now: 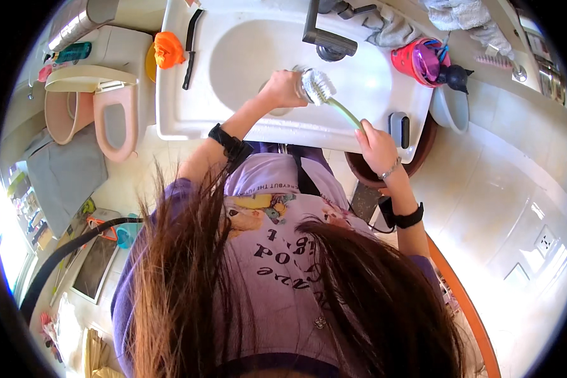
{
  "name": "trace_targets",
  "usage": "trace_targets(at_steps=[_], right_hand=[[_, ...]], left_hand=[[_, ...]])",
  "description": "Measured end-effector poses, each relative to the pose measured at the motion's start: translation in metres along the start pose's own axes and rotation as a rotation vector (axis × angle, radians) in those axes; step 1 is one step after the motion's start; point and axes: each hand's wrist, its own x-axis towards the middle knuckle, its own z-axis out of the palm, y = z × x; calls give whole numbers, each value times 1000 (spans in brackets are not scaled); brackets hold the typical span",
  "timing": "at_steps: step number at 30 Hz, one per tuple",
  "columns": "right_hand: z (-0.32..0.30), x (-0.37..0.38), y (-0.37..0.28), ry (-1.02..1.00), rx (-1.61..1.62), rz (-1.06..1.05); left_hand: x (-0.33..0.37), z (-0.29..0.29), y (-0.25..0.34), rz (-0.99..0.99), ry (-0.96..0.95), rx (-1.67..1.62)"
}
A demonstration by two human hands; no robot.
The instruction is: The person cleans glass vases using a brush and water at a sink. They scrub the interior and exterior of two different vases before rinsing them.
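Scrub brush [332, 100], bushy white bristles [321, 85], slim green handle [346, 114], above the white sink [239, 63], right hand [378, 148] clamped on the handle, left hand [283, 89] around a partly hidden clear vessel [303, 88] at the bristles

Wall [485, 176]: glossy, pale, filling the right, with a white socket [545, 240] at mid-right
Floor [127, 184]: light tiles, left of centre
Window [6, 236]: white-bright, left edge
Toilet [113, 96]: pink-seated, upper left
Light: glare on the wall

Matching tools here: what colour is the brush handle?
The brush handle is light green; see head view.
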Motion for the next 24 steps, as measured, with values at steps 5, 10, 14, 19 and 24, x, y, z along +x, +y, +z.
trace_targets(at_steps=[5, 10, 14, 19, 24], right_hand=[[0, 3, 7, -102, 65, -7], [1, 18, 11, -120, 3, -28], [4, 18, 14, -126, -23, -55], [11, 9, 1, -686, 1293, 546], [5, 14, -6, -699, 1146, 510]], left_hand=[[2, -6, 12, -96, -41, -35], [4, 2, 5, -147, -43, -87], [2, 2, 0, -95, -55, -19], [4, -11, 7, -10, -2, -33], [2, -5, 8, 173, 212, 175]])
